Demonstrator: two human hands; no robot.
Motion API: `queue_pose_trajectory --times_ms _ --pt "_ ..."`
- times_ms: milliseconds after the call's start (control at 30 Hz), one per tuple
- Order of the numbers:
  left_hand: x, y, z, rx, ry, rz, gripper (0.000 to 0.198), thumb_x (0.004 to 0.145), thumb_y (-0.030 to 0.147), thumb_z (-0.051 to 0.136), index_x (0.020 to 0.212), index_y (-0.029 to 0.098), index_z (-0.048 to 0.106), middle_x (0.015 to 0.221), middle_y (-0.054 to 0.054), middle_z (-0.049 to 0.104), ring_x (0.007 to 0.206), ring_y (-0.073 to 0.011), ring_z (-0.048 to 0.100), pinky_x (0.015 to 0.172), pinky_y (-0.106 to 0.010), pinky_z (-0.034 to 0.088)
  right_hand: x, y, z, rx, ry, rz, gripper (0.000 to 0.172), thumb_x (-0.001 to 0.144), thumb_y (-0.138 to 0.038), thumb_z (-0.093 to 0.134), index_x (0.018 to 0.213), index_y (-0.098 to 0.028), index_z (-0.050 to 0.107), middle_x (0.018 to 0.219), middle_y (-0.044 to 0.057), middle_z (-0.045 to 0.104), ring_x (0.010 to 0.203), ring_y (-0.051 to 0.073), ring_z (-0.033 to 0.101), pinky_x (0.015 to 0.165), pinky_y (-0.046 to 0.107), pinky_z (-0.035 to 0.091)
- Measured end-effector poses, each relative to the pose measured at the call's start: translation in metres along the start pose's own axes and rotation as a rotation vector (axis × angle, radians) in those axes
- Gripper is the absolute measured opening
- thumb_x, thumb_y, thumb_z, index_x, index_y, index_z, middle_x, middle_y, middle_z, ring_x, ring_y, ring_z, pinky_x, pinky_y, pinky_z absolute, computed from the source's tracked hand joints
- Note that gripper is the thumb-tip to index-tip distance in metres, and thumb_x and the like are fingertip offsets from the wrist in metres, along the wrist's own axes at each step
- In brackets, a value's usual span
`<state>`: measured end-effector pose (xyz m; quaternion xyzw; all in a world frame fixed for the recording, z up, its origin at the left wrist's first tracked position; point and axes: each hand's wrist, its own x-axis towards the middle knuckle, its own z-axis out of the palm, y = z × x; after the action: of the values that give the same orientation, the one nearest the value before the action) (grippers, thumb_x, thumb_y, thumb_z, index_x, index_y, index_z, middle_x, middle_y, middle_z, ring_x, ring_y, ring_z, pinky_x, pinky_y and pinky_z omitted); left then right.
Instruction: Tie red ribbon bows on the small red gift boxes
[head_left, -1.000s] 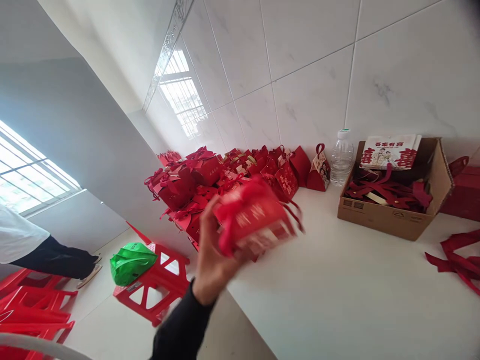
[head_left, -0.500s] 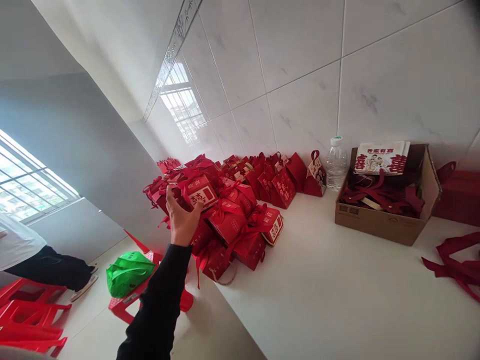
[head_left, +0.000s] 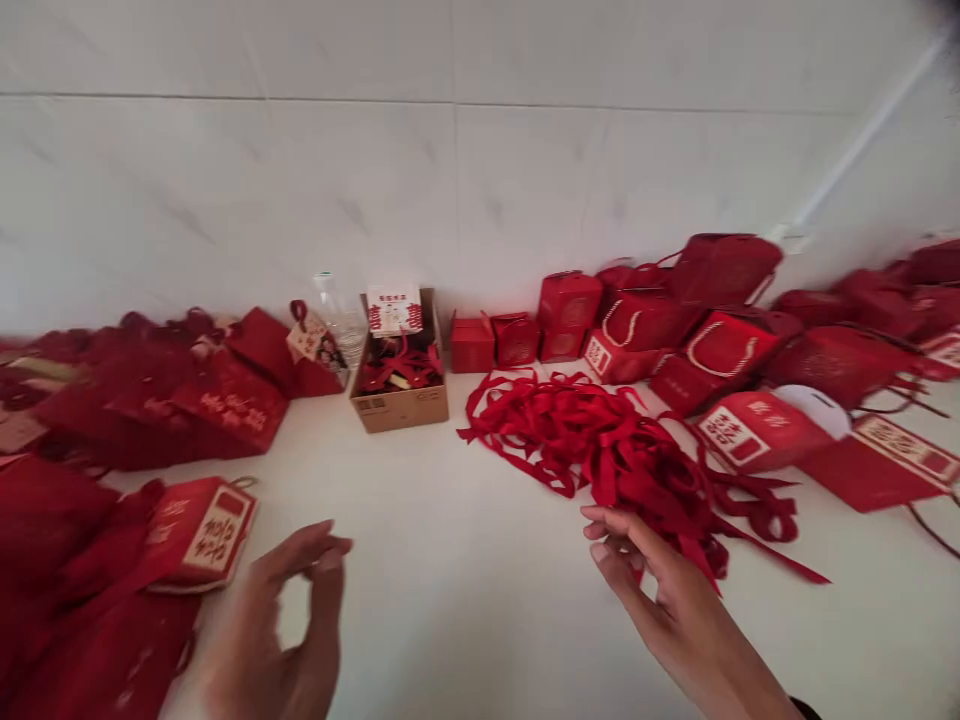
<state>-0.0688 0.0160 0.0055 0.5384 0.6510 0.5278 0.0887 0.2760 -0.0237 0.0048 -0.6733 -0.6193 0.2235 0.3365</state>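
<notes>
My left hand (head_left: 281, 625) is blurred and hovers over the white table, fingers curved around a gap, holding nothing. Beside it on the left lies a red gift box (head_left: 199, 535) with a white patterned end, at the edge of a blurred heap of red boxes with ribbon bows (head_left: 82, 600). On the other side my right hand (head_left: 660, 600) has thumb and fingers apart, with nothing visible between them. Just beyond its fingertips spreads a tangled pile of red ribbons (head_left: 607, 430).
A cardboard box (head_left: 405, 408) with dark red straps and printed cards stands near the tiled wall, beside a clear bottle (head_left: 341, 320). Red triangular bags (head_left: 232, 400) line the left. Red gift boxes, some with rope handles (head_left: 724, 345), are stacked at the right on the white table (head_left: 450, 570).
My view has swung right from the heap of bowed boxes to the ribbons. My left hand has left the box it was touching on the heap. My right hand has come into view.
</notes>
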Motion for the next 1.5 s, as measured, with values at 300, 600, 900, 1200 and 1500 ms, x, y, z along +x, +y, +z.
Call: queue_pose_trajectory --times_ms 300,600,900,1200,1500 --pt "-0.005 0.014 0.114 -0.15 -0.274 -0.079 0.034 0.085 0.048 0.057 0.093 0.02 0.074 0.078 -0.006 0.077 0.069 -0.0221 0.072 0.068 -0.033 0.06 0.067 0.038 -0.043 -0.237 0.28 -0.009 0.03 0.103 -0.044 0.059 0.12 -0.022 0.07 0.113 0.007 0.076 0.1 0.025 0.074 0.084 0.041 0.062" --pt "-0.005 0.001 0.118 -0.16 -0.349 -0.07 0.033 0.078 0.05 0.06 0.083 0.023 0.077 0.074 -0.004 0.079 0.059 -0.0212 0.07 0.06 -0.031 0.06 0.112 0.12 -0.14 -0.579 0.707 0.346 0.037 0.101 -0.037 0.069 0.134 -0.02 0.064 0.139 0.011 0.063 0.119 0.029 0.066 0.1 0.052 0.056" --pt "-0.008 0.0 0.12 -0.2 -0.38 -0.062 0.03 0.08 0.046 0.06 0.083 0.022 0.077 0.076 -0.005 0.078 0.062 -0.0218 0.07 0.068 -0.033 0.062 0.113 0.094 -0.153 -0.527 0.676 0.323 0.027 0.103 -0.036 0.067 0.123 -0.018 0.068 0.121 0.008 0.071 0.099 0.021 0.071 0.086 0.042 0.061" --pt "-0.019 0.002 0.118 -0.242 -0.409 -0.022 0.03 0.091 0.047 0.062 0.098 0.022 0.076 0.082 -0.004 0.073 0.072 -0.0205 0.064 0.069 -0.032 0.057 0.073 -0.021 -0.079 -0.316 0.645 -0.127 0.013 0.093 -0.035 0.066 0.086 -0.027 0.058 0.088 0.004 0.067 0.072 0.021 0.063 0.07 0.037 0.056" --pt "-0.021 0.016 0.101 -0.479 -0.47 0.069 0.032 0.103 0.044 0.054 0.124 0.025 0.067 0.117 -0.008 0.068 0.103 -0.0243 0.064 0.088 -0.037 0.053 0.023 -0.089 0.048 -0.072 0.142 -0.412 0.016 0.103 -0.031 0.057 0.089 -0.026 0.062 0.089 0.0 0.07 0.072 0.013 0.069 0.063 0.023 0.056"
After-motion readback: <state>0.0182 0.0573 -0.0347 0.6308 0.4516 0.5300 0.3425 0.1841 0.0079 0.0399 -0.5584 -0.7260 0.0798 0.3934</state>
